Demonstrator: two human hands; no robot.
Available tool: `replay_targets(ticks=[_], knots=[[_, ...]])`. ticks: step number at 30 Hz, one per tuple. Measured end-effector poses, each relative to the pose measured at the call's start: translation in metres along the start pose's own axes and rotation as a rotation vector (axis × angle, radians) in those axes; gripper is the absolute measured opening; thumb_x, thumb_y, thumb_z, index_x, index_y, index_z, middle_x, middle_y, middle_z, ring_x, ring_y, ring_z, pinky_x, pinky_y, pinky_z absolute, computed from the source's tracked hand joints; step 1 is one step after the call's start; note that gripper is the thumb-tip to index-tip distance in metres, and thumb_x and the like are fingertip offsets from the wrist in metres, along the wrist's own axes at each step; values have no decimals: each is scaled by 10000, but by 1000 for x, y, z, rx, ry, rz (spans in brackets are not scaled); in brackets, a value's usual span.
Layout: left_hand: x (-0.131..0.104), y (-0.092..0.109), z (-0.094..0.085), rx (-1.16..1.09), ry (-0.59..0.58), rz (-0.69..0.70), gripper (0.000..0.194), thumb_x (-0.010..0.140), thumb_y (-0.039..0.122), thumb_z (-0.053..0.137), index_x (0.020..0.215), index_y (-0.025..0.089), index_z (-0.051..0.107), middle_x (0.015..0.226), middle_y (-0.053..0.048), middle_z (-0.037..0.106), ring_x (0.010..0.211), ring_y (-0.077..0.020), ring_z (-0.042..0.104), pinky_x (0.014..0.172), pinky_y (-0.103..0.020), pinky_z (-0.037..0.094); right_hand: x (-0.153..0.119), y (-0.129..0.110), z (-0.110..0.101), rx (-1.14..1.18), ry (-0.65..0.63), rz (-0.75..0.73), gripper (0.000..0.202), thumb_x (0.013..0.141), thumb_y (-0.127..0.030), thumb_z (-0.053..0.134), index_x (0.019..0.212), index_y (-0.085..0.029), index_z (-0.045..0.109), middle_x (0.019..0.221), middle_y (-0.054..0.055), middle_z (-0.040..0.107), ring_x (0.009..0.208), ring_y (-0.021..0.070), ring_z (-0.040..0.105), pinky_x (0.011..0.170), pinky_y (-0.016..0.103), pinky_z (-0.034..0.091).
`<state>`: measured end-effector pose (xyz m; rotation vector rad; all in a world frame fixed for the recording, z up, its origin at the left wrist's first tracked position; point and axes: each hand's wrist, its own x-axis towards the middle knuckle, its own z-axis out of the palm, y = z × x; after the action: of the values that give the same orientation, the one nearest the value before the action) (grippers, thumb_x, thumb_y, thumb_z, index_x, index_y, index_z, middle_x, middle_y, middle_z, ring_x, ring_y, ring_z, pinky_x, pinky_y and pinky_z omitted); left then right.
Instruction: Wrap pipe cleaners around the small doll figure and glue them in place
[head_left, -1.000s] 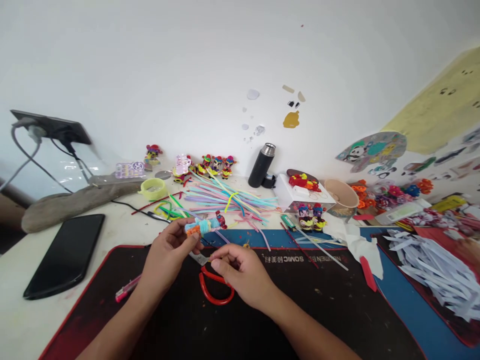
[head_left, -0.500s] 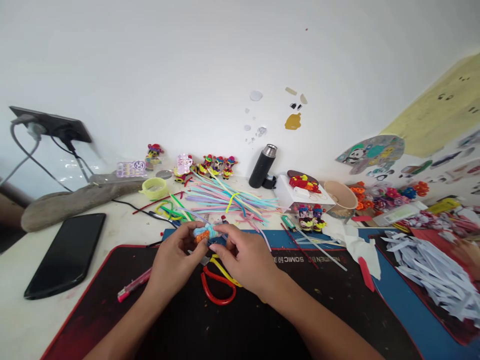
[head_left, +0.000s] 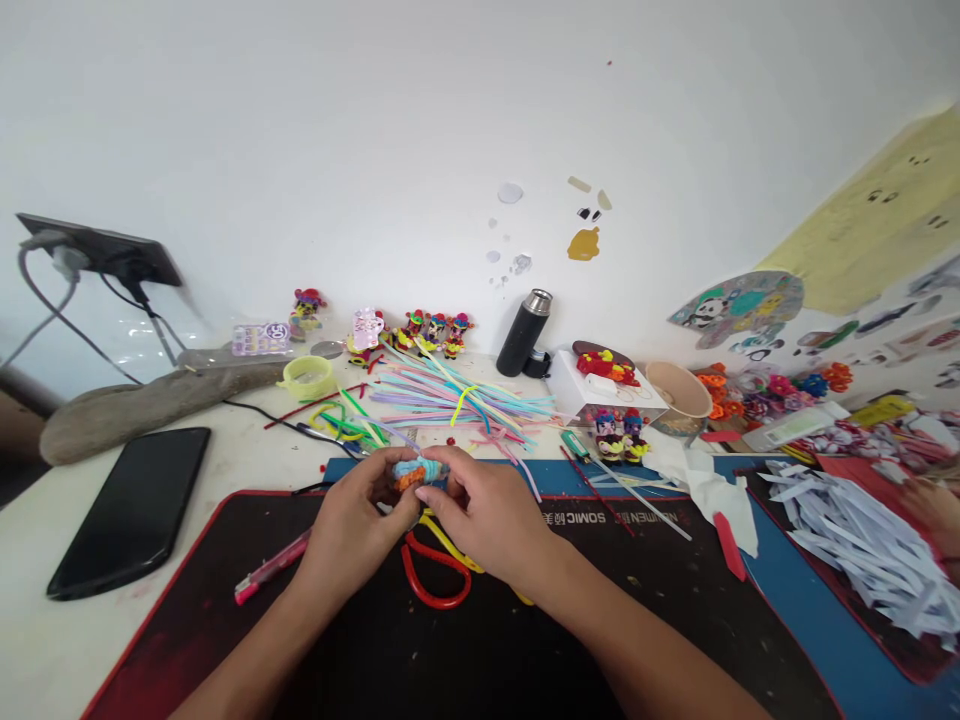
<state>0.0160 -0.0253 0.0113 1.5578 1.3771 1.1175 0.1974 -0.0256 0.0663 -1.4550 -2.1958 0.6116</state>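
Between my two hands is a small pipe-cleaner figure (head_left: 417, 470), fuzzy light blue above and orange below. My left hand (head_left: 365, 508) pinches its left side with thumb and fingers. On the other side my right hand (head_left: 484, 510) grips it, thumb tip close to the orange part. Part of the figure is hidden behind my fingers. Just below my hands lies a pair of scissors with red handles (head_left: 437, 604), its blades mostly covered. A yellow pipe cleaner (head_left: 454, 545) runs beside it under my right hand. Behind my hands spreads a bundle of pastel pipe cleaners (head_left: 457, 395).
A phone (head_left: 127, 510) and a pink pen (head_left: 270, 570) lie to the left. Along the wall stand several finished figures (head_left: 435, 335), a black thermos (head_left: 523, 335) and a white box (head_left: 607, 390). At far right, another person's hand (head_left: 926, 500) is near white paper strips (head_left: 862, 540).
The figure has turned a little in my fingers, and my right fingers have closed further around its right end. The camera view has shifted slightly.
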Motion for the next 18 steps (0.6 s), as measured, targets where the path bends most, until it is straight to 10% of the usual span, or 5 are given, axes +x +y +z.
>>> replay_targets(ticks=[18], knots=[[2,-2,1,-9,-16,-41,394,830,462,686,1142,219,695,824,-7,742,726,-242,714,666,-337,542,-10,6,6,-13,-16,-25,344,1017,-356,653,1344,-256,699,767,-11,758,673,177,679,644,270,405]])
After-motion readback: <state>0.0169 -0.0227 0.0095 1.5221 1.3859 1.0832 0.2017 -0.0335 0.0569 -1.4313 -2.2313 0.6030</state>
